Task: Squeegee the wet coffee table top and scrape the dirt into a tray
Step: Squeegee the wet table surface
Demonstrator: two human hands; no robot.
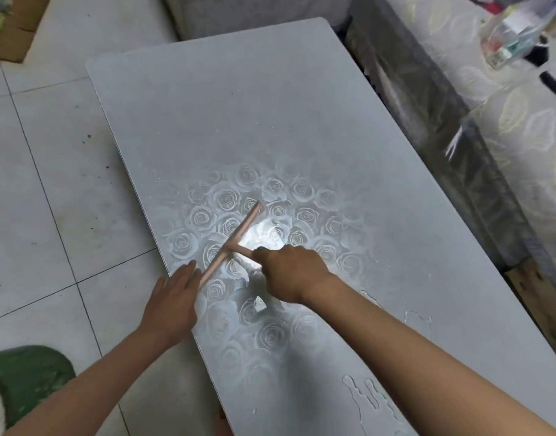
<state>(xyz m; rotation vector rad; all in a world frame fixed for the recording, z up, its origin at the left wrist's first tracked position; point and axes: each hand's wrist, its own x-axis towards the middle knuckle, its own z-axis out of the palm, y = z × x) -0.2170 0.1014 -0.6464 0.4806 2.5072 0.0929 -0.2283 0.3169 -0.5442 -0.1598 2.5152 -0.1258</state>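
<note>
The grey coffee table top (245, 121) with a white rose pattern fills the middle of the head view. A pink T-shaped squeegee (231, 243) lies blade-down on the roses near the table's left edge. My right hand (289, 272) grips its handle. My left hand (172, 300) lies flat with straight fingers at the table's left edge, its fingertips beside the lower end of the blade. Water streaks (364, 394) sit on the near right part of the top. No tray is visible.
White floor tiles (50, 190) lie left of the table. A green object (24, 376) sits at the bottom left and a cardboard box (12, 29) at the top left. A patterned sofa (522, 127) with a clear bag (515, 33) runs along the right.
</note>
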